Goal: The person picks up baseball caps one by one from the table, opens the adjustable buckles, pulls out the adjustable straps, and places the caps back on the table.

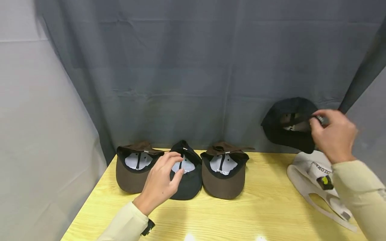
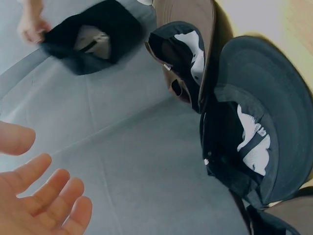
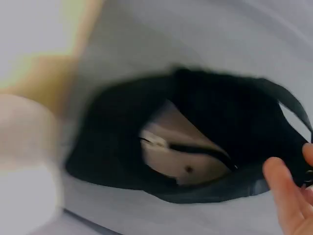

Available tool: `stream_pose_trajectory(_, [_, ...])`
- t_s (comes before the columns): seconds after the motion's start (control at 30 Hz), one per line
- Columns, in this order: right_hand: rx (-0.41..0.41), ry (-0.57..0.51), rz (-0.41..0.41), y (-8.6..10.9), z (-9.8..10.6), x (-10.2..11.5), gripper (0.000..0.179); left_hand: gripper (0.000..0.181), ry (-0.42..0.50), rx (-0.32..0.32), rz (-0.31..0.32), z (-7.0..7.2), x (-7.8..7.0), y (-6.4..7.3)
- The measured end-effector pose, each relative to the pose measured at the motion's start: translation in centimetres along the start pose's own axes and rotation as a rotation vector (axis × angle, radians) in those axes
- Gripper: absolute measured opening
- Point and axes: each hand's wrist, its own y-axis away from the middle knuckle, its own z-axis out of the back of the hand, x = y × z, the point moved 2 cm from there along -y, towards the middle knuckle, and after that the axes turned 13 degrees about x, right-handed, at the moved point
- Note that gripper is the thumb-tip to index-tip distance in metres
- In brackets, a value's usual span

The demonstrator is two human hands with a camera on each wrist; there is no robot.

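My right hand [image 1: 336,135] pinches a black cap [image 1: 275,115] by its back strap and holds it up in front of the grey curtain, its hollow inside facing me. In the right wrist view the thumb and fingers [image 3: 281,183] grip the edge of this cap [image 3: 117,142]. My left hand [image 1: 163,179], its fingers loosely curved, holds nothing. It hovers over the row of caps, overlapping a brown cap [image 1: 129,179] and a second black cap [image 1: 191,185] in the head view. Another brown cap [image 1: 224,184] lies right of them. All three rest with their insides showing.
A white cap [image 1: 303,164] with dark lettering and a strap lies at the right of the wooden table [image 1: 223,219], partly hidden by the right forearm. Behind the table hangs a grey curtain [image 1: 187,80], with a pale cloth wall [image 1: 45,134] at the left.
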Motion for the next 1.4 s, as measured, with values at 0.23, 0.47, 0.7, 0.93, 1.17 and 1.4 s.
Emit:
stream_pose_trajectory(0.23, [0.324,-0.039,0.012,11.1,-5.8,-1.8,0.012,0.025,-0.005,0.041,0.014,-0.7,0.3,0.4])
stream_pose_trajectory(0.47, [0.517,-0.012,0.003,15.3,-7.4,-2.1,0.01,0.025,-0.007,0.088,0.047,-1.2,0.6,0.8])
stream_pose_trajectory(0.7, [0.532,-0.098,0.165,14.9,-10.3,-1.7,0.019,0.026,-0.01,0.132,0.03,-1.7,0.6,0.5])
stream_pose_trajectory(0.93, [0.654,-0.248,0.279,14.6,-11.2,-1.2,0.029,0.027,0.032,0.213,0.068,-2.0,0.6,0.9])
stream_pose_trajectory(1.17, [0.71,-0.395,0.169,15.8,-9.3,-3.5,0.024,0.029,0.029,0.3,0.085,-2.6,0.6,1.4])
stream_pose_trajectory(1.4, [0.504,-0.314,0.164,16.4,-8.9,-7.0,0.022,0.03,0.011,0.352,0.079,-2.7,0.5,1.6])
